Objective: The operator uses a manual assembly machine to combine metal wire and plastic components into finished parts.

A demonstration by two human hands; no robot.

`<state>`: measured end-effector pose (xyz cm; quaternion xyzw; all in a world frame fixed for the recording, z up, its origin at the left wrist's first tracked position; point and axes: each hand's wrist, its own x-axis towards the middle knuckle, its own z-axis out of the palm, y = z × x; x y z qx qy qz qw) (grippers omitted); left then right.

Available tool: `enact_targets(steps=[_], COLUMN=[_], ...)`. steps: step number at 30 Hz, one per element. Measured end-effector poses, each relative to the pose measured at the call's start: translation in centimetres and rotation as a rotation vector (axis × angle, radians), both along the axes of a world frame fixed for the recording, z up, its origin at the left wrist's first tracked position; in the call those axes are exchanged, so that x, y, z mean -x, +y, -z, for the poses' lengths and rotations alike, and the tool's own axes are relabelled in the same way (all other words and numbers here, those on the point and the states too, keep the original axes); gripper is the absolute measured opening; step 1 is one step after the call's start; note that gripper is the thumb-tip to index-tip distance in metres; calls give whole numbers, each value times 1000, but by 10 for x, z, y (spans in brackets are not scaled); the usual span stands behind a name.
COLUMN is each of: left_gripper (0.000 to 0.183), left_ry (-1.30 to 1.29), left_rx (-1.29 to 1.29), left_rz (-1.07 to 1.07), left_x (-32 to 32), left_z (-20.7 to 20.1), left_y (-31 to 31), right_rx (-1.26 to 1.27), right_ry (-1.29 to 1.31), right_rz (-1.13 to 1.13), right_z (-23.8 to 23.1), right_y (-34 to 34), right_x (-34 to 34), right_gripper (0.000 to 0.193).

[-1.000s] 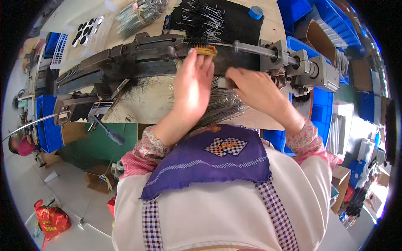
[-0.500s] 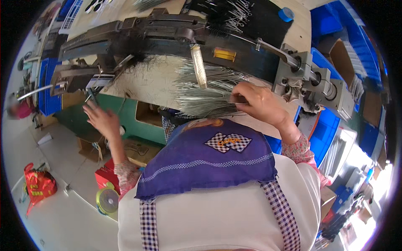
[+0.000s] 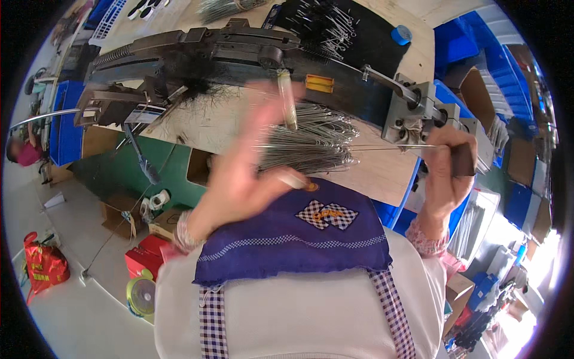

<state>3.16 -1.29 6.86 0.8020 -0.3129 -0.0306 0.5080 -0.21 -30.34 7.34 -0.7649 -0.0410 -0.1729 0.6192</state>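
Note:
A pile of thin grey metal wires (image 3: 311, 140), several with looped ends, lies on the wooden bench in front of my apron. My left hand (image 3: 242, 173), smeared by motion, reaches over the pile's left end, thumb apart from its outstretched fingers; nothing shows in it. To the right, my right hand (image 3: 445, 173) is closed on a thin wire (image 3: 388, 146) stretching back to the pile. A dark brown piece (image 3: 463, 160) sits at its fingers; I cannot tell what it is. A lever handle wrapped in pale tape (image 3: 287, 102) hangs down close to my left fingers.
A dark metal bench machine (image 3: 209, 54) spans the far side, its clamp block (image 3: 412, 113) to the right. Beyond lie a black mat (image 3: 305, 30) with loose metal pieces and a blue tape roll (image 3: 401, 35). A grey-handled lever (image 3: 143, 158) hangs off the left edge.
My left hand has swung from the lever at the left to above the wire pile. The right hand has moved right, drawing a wire out of the pile.

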Motion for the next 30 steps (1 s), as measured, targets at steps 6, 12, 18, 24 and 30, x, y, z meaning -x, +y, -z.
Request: enact_targets(steps=[6,12,18,24,30], left_gripper=[18,24,24,22,24], left_ry=[502,592,1292,1291,308], left_rx=[128,300,865,1695,170], left_rz=[253,-181,-99,39,-83], left_x=[0,-1,-14,-37,-16], left_z=[10,71,16,-4,18], left_y=[-17,-11,-32,51,44], right_rx=[329,778,1023,1027,1185], right_ry=[-64,-262,-280,-291,-267], right_rz=[-194,-212,-297,-298,-197], right_z=[-36,8,22,21,17], right_y=[39,26,46,47,37], right_x=[-38,-91,-115,-110,-180], right_gripper=[14,19,20,22,10])
